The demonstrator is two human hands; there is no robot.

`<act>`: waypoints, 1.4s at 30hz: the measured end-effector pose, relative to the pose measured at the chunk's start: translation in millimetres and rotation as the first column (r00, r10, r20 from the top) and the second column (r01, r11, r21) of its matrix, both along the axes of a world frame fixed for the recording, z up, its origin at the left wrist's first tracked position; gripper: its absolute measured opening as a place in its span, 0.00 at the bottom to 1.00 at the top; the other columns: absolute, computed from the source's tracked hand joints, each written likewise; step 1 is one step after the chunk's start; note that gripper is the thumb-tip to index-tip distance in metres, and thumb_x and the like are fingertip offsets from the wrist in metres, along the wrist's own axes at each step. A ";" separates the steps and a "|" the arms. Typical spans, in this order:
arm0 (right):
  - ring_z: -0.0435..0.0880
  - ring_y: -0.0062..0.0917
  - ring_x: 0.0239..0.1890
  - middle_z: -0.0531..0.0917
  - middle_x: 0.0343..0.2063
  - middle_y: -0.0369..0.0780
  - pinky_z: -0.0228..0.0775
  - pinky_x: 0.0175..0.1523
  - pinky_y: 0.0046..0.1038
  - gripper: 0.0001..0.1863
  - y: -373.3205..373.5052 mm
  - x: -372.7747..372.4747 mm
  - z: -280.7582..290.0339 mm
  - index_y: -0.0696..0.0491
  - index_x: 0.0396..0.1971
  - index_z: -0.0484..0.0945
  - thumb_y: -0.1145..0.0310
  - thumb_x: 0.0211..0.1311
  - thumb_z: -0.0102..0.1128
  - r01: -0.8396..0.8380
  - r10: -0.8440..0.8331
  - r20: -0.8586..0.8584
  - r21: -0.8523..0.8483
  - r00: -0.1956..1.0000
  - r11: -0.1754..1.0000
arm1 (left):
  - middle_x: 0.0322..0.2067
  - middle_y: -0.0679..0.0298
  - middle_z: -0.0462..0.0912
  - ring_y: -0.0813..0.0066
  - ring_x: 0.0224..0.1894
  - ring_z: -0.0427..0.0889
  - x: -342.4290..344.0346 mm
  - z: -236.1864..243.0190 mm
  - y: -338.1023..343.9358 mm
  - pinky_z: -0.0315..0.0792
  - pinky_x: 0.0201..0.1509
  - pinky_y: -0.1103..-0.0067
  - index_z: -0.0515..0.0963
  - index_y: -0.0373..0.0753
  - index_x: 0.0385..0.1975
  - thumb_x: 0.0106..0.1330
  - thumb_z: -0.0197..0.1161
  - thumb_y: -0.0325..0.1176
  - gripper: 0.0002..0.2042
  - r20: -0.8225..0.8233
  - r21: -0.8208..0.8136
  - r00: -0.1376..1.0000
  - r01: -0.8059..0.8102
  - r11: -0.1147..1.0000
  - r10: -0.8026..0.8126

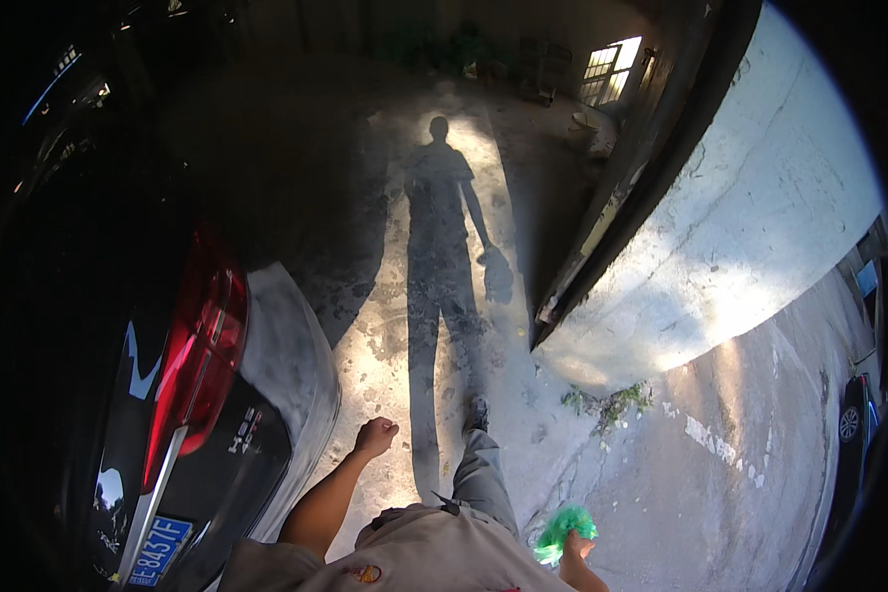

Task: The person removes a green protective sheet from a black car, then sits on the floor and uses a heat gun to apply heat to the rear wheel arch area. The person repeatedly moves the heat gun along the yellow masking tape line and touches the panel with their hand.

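My left hand (pixel 377 435) is out in front of my body, curled into a loose fist with nothing showing in it. It is beside the rear corner of a dark car (pixel 257 424). Low on my right side, my right hand (pixel 581 546) is closed around a crumpled, bright green plastic bag (pixel 559 531). Whatever the bag may contain cannot be made out.
A red tail light (pixel 202 345) and the bumper stand close on my left. To the right, a pale wall (pixel 720 217) ends in a corner with weeds (pixel 612 403) at its foot. Sunlit concrete (pixel 375 385) leads into a dim area. Another car (pixel 855 424) is far right.
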State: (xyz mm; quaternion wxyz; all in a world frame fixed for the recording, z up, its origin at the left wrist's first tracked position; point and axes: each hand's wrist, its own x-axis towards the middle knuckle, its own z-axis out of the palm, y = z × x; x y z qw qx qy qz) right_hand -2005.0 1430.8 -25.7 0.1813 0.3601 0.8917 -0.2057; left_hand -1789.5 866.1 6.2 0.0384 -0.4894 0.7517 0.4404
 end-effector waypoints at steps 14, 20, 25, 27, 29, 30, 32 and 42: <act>0.80 0.48 0.51 0.81 0.49 0.53 0.72 0.54 0.43 0.40 -628.7 -581.1 43.4 0.59 0.55 0.72 0.49 0.47 0.74 -0.861 0.694 -0.514 -0.235 0.504 0.451 | 0.28 0.47 0.87 0.53 0.37 0.88 -114.6 -64.6 -118.7 0.78 0.44 0.62 0.84 0.33 0.24 0.60 0.69 0.49 0.20 0.383 0.143 0.756 -0.617 0.774 0.531; 0.79 0.45 0.55 0.77 0.56 0.55 0.69 0.61 0.44 0.36 -862.9 -766.4 48.0 0.61 0.61 0.71 0.49 0.64 0.65 -0.950 0.594 -0.784 -0.295 0.179 -0.103 | 0.42 0.41 0.85 0.48 0.49 0.85 -272.7 -84.1 -226.4 0.80 0.51 0.61 0.85 0.32 0.37 0.56 0.64 0.48 0.22 0.548 0.192 0.721 -0.602 0.775 0.424; 0.78 0.36 0.57 0.76 0.59 0.46 0.73 0.57 0.43 0.28 -859.7 -835.3 32.8 0.55 0.67 0.67 0.52 0.76 0.51 -0.800 0.718 -0.432 -0.525 0.546 0.292 | 0.47 0.42 0.84 0.48 0.52 0.84 -424.6 -56.1 -432.5 0.78 0.56 0.60 0.84 0.33 0.42 0.59 0.61 0.45 0.21 0.416 0.178 0.770 -0.591 0.787 0.484; 0.78 0.37 0.56 0.77 0.58 0.47 0.73 0.56 0.43 0.29 -843.1 -846.4 30.6 0.56 0.66 0.68 0.52 0.74 0.53 -0.760 0.746 -0.221 -0.380 0.628 0.527 | 0.44 0.40 0.84 0.47 0.50 0.84 -493.7 -32.9 -529.4 0.78 0.54 0.60 0.84 0.31 0.41 0.58 0.61 0.45 0.21 0.357 0.151 0.791 -0.574 0.805 0.497; 0.79 0.38 0.55 0.77 0.57 0.47 0.74 0.56 0.42 0.29 -838.6 -853.1 31.2 0.56 0.65 0.69 0.53 0.73 0.54 -0.676 0.688 -0.088 -0.313 0.720 0.667 | 0.28 0.44 0.85 0.47 0.34 0.87 -559.1 -3.8 -618.6 0.79 0.40 0.58 0.83 0.33 0.25 0.59 0.62 0.49 0.21 0.226 0.015 0.848 -0.495 0.869 0.480; 0.79 0.38 0.55 0.78 0.57 0.48 0.74 0.55 0.42 0.29 -841.2 -857.0 33.5 0.57 0.64 0.69 0.53 0.72 0.55 -0.646 0.666 -0.053 -0.308 0.744 0.698 | 0.32 0.46 0.86 0.48 0.38 0.87 -594.5 8.5 -658.4 0.79 0.43 0.58 0.83 0.34 0.29 0.59 0.62 0.49 0.20 0.145 -0.064 0.847 -0.507 0.859 0.511; 0.80 0.39 0.54 0.78 0.57 0.48 0.74 0.55 0.42 0.30 -860.8 -869.2 34.5 0.57 0.64 0.70 0.53 0.70 0.57 -0.607 0.639 0.007 -0.305 0.769 0.734 | 0.42 0.48 0.86 0.48 0.50 0.84 -656.2 28.0 -737.6 0.76 0.54 0.59 0.82 0.38 0.40 0.62 0.61 0.49 0.19 0.060 -0.132 0.875 -0.470 0.872 0.481; 0.83 0.40 0.50 0.81 0.52 0.50 0.76 0.53 0.41 0.34 -1122.0 -1089.2 18.3 0.60 0.59 0.75 0.52 0.58 0.70 -0.405 0.398 -0.139 -0.548 0.907 0.732 | 0.23 0.48 0.80 0.48 0.28 0.81 -763.3 -55.0 -889.9 0.70 0.31 0.58 0.79 0.35 0.26 0.68 0.60 0.46 0.18 0.163 -0.140 0.916 -0.347 0.927 0.367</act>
